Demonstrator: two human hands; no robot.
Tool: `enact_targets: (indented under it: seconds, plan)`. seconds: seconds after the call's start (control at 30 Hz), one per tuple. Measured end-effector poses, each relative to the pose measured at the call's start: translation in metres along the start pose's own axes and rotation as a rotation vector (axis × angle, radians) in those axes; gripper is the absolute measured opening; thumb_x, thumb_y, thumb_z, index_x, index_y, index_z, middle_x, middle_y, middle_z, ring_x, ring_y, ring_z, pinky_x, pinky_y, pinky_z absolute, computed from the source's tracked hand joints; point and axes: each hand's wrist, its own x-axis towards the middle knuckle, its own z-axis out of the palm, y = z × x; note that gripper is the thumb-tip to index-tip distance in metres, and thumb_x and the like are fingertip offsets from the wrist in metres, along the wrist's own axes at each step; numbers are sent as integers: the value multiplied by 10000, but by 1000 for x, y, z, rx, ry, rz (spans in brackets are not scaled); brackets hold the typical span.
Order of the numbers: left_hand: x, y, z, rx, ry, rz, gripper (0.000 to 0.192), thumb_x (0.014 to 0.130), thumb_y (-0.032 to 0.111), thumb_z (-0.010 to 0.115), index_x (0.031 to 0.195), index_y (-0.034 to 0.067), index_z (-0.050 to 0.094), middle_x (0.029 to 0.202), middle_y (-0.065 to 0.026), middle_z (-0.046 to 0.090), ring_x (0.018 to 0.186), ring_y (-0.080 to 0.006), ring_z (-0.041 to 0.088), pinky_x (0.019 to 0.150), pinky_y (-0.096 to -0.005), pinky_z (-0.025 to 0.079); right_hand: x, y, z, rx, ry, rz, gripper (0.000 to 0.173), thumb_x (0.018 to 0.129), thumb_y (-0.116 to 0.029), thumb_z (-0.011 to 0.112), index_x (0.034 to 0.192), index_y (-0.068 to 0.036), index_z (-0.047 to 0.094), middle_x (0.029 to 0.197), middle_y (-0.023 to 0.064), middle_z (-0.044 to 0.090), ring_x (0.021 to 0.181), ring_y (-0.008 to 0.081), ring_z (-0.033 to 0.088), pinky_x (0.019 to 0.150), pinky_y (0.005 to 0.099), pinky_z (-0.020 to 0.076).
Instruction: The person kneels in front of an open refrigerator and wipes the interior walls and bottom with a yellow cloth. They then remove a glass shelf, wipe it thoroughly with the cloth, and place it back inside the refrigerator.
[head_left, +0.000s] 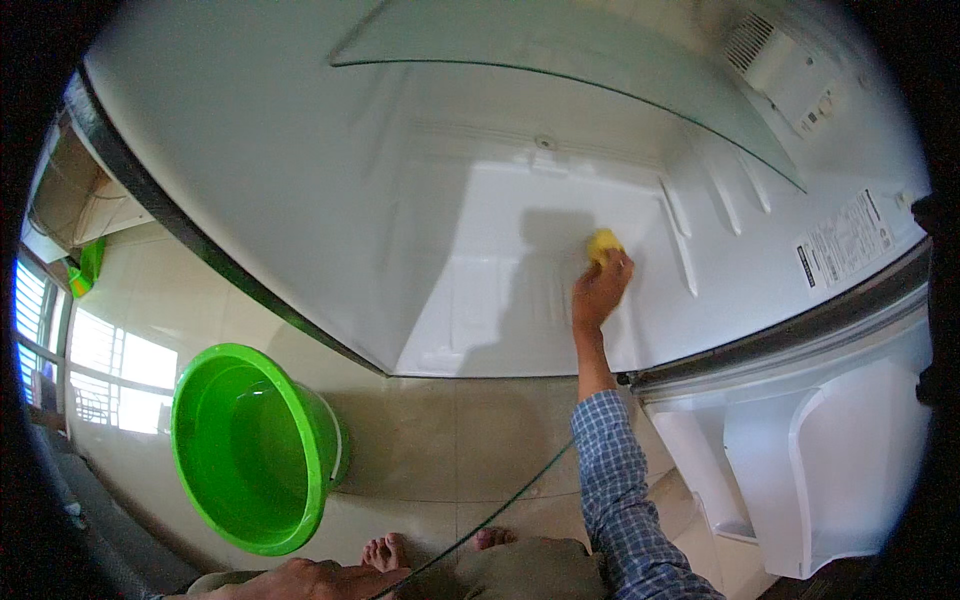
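Note:
My right hand (602, 289), in a blue checked sleeve, reaches into the white interior of a refrigerator (487, 300). Its fingers grip a yellow sponge (602, 246) against the lower inside surface, near the right wall. At the bottom edge of the view my left hand (315, 579) lies low over my leg, partly cut off by the frame; its fingers are not clear. A glass shelf (585, 45) spans the upper part of the interior above my right hand.
A green bucket (324, 480) stands on the tiled floor (405, 427) at the left. The open refrigerator door with white bins (847, 457) is at the right. A thin dark cord (517, 495) crosses before my feet. A printed label is on the right inner wall.

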Motion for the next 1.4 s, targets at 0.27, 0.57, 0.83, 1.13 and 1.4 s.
enact_targets:
  seconds: [0.27, 0.57, 0.83, 1.13, 1.4]
  plan:
    - [-7, -9, -9, 416, -61, 153, 418, 964, 210, 614, 1379, 207, 664, 1257, -151, 693, 1111, -369, 674, 972, -545, 524, -13, -36, 45, 165, -394, -609, 414, 836, -98, 729, 1237, -51, 637, 1295, 200, 623, 1242, 394, 570, 1035, 471, 512]
    - [-27, -20, -2, 854, -148, 304, 519, 943, 169, 590, 1454, 258, 606, 1281, -123, 687, 1092, -336, 683, 1033, -545, 525, 47, 41, -9, -347, 63, -396, 397, 951, -45, 546, 1340, 34, 538, 1431, 234, 525, 1285, 413, 522, 1048, 510, 463]
    - [-18, -23, -4, 1037, -81, 545, 467, 993, 218, 557, 1452, 287, 612, 1353, -129, 668, 1166, -358, 659, 1006, -507, 522, 2, 84, -13, -756, -497, -259, 405, 1016, -170, 486, 1392, -42, 563, 1405, 159, 587, 1296, 305, 556, 1004, 466, 474]
    - [-4, 0, 1, 238, -8, 205, 381, 951, 166, 625, 1331, 148, 648, 1134, -165, 719, 987, -408, 685, 786, -484, 535, -65, 14, -206, -853, -1397, 5, 348, 913, -222, 653, 1217, -53, 672, 1167, 187, 692, 1103, 377, 667, 895, 510, 550]
    - [4, 11, -4, 35, -14, 141, 348, 915, 149, 686, 1247, 58, 641, 1012, -199, 731, 934, -417, 687, 772, -452, 535, 8, 22, -106, -517, -365, -339, 410, 867, -78, 630, 1269, 2, 616, 1299, 159, 589, 1184, 363, 571, 855, 504, 531]
